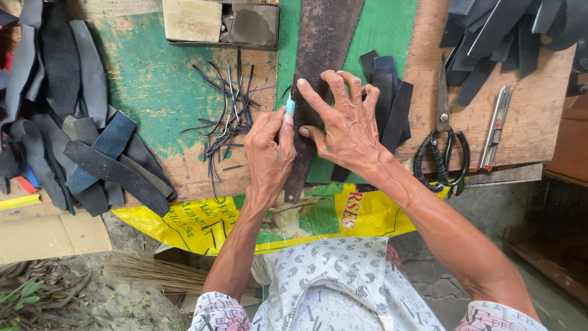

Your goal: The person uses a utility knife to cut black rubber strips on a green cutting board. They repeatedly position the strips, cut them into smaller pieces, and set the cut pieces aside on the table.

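My left hand (268, 156) is closed around a small cutter with a light blue handle (290, 105), its tip held against the left edge of a long rusty saw blade (324, 37). This blade lies lengthwise on the green-painted wooden board (153, 79). My right hand (346, 125) lies flat on the blade with fingers spread, pressing it down. Dark rubber strips (392, 104) sit under and just right of that hand. Thin black rubber slivers (226, 116) are scattered left of the cutter.
A heap of dark rubber strips (79, 141) covers the left of the board, another heap (508, 37) the top right. Black-handled scissors (442, 141) and a metal utility knife (497, 125) lie at right. A wooden box (220, 23) stands behind. A yellow sack (202, 224) hangs below.
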